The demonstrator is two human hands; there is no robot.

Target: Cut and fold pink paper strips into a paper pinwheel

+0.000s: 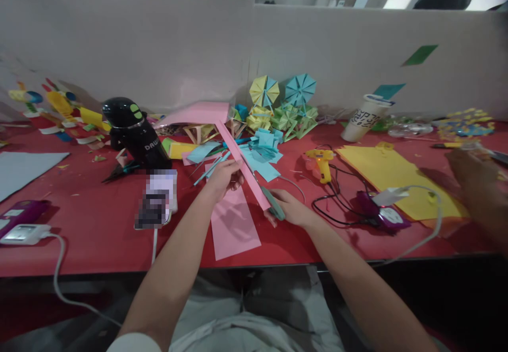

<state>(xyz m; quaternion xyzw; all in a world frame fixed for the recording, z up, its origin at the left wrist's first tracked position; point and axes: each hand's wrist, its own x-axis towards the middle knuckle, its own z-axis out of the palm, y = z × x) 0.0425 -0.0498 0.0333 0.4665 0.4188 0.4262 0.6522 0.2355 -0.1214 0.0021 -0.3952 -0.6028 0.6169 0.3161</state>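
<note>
My left hand (227, 178) is closed, pinching a long pink paper strip (249, 178) that slants from upper left to lower right above the table. In my right hand (291, 207) are scissors with grey-green handles (273, 205); their blades lie along the strip's right edge, partly hidden. A pink paper sheet (236, 227) lies flat beneath both hands. Behind them, cut blue paper pieces (265, 148) are heaped, and a larger pink sheet (202, 113) rests on folded paper shapes near the wall.
Left of me stand a black bottle (137, 135) and a phone (172, 193) with a cable. To the right are a yellow glue gun (322, 162), a purple power socket (389, 217), yellow paper (397, 177), and a paper cup (365, 119). Another person's blurred hand (472, 177) is at far right.
</note>
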